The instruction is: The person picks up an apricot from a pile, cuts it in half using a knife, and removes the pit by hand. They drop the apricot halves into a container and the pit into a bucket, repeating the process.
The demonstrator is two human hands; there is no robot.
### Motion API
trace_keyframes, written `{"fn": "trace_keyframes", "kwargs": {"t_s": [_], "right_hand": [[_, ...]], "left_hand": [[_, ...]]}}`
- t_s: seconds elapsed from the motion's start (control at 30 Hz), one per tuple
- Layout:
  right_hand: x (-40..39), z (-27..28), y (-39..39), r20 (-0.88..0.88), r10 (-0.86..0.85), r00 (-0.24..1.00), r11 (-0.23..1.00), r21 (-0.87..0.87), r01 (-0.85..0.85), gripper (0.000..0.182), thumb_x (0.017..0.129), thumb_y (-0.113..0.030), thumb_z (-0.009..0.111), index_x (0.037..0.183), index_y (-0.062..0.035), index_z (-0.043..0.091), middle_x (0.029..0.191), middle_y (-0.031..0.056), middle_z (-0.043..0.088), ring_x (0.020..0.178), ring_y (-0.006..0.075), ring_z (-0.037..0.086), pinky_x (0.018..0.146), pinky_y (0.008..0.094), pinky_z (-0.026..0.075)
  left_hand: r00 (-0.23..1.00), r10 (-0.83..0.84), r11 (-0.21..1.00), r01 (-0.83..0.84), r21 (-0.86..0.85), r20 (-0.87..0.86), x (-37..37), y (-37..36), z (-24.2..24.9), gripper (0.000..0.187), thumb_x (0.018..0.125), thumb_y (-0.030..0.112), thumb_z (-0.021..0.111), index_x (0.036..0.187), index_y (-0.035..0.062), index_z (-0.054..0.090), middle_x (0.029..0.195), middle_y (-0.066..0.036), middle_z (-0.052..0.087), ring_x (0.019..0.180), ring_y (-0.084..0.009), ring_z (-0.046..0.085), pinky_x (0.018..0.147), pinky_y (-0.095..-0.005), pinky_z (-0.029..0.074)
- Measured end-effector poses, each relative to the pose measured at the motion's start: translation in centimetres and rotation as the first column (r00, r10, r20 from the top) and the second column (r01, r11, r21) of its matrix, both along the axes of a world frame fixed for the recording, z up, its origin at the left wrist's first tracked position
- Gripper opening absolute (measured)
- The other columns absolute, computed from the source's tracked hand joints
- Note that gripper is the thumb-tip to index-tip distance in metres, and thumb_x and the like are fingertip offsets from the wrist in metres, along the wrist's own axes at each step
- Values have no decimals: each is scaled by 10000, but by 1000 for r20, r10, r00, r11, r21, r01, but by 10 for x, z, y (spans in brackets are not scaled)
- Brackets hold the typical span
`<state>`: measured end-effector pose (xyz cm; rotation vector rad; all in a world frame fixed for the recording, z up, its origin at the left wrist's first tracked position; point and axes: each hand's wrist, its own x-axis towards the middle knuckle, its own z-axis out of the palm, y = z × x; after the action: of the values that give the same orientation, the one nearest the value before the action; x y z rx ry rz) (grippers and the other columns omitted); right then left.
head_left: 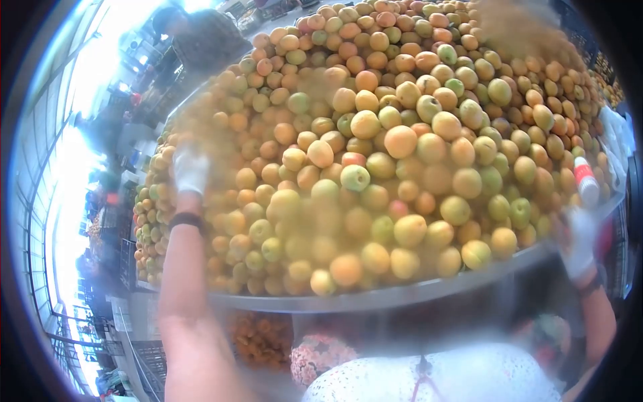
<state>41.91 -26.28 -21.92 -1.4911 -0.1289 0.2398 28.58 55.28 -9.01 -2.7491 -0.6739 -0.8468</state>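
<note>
A large heap of apricots (402,141), yellow, orange and partly green, covers the metal-edged table (375,295) in front of me. My left hand (191,171), in a white glove, reaches onto the left side of the heap; its fingers are blurred against the fruit. On the right, my right hand (580,241), also gloved, is at the table's near edge, just below a small white tube with a red band (587,181). Blur hides the fingers of this hand, and I cannot make out anything in it.
A raised metal rim runs along the near side of the table. Under it, at the left, orange fruit (261,338) lies in a container. A white plastic bag (615,137) hangs at the right edge. Another person (207,40) is at the far left.
</note>
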Motion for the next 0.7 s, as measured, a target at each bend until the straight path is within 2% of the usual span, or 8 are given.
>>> {"fn": "trace_keyframes", "kwargs": {"t_s": [0.07,0.13,0.27,0.3,0.47,0.53,0.63,0.7], "right_hand": [[5,-27,7,528,-104,843,873,-357,332,93,965,-150,554,1049,-111,541,859,-29,484,653,100,479,540,222,406],[1,15,16,497,356,792,466,-829,311,100,920,-46,541,1006,-97,553,854,5,473,680,114,482,569,245,406],[-1,-10,15,640,77,765,678,-596,431,121,807,-39,586,901,-67,516,791,25,433,677,173,479,597,328,404],[2,0,-15,585,451,674,451,-801,393,305,972,-76,538,1275,-46,531,1141,26,549,997,170,588,807,300,569],[-3,36,14,379,394,837,502,-852,149,311,938,-66,564,1248,-47,547,1132,36,546,978,179,582,832,284,550],[-6,46,34,435,481,761,441,-870,219,319,920,-48,573,1238,-42,549,1134,41,546,971,177,580,829,276,543],[-7,36,32,574,462,676,562,-779,277,366,878,17,579,1241,-24,543,1145,47,546,993,175,582,842,287,526],[-6,20,6,383,245,890,643,-752,147,410,886,27,559,1290,-29,520,1167,52,541,1031,184,580,871,287,513]], "left_hand": [[997,48,998,-50,45,57,13,13,-3,429,875,226,685,1269,81,597,1168,-169,621,1089,-332,606,972,-416,463],[989,-44,995,30,97,142,26,42,-1,455,882,264,680,1282,72,579,1137,-178,624,1088,-340,603,955,-427,468],[875,356,926,-378,-4,-328,62,54,35,648,895,496,622,1374,73,514,1162,-237,647,1120,-403,598,971,-447,445],[916,247,961,-274,-41,-316,62,87,34,676,893,522,612,1391,77,504,1209,-247,631,1163,-405,580,988,-437,438],[905,-74,990,117,77,-419,68,236,15,359,964,192,506,1319,144,525,1222,-177,628,1123,-366,607,936,-406,504],[976,17,803,-141,-579,-215,74,186,31,673,901,457,687,1350,-24,542,1343,-98,593,1231,-191,534,1012,-307,402],[987,-68,733,-51,-679,-148,57,201,26,575,891,336,689,1342,2,565,1296,-75,611,1200,-161,538,1018,-282,392],[950,-214,671,-27,-741,-228,46,199,31,542,870,239,685,1352,22,566,1294,-71,611,1198,-157,533,1030,-298,387]]}}
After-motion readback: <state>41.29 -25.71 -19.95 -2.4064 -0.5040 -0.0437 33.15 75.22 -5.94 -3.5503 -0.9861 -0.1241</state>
